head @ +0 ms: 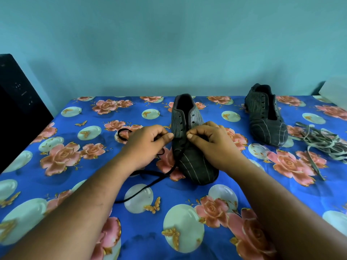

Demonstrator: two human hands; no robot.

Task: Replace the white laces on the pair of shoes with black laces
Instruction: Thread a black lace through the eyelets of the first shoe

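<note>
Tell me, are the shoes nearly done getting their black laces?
Not yet. Done: the white laces are out, piled beside the far shoe. In hand: the left hand and right hand pinch the black lace at the near shoe, starting at its lowest holes. Left: nearly all this shoe's eyelets, then the far shoe, unlaced.

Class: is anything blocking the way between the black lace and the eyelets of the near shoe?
Nothing visible does. The near shoe has bare eyelets, and both hands, left and right, hold the black lace right at them. The removed white laces lie far right.
</note>
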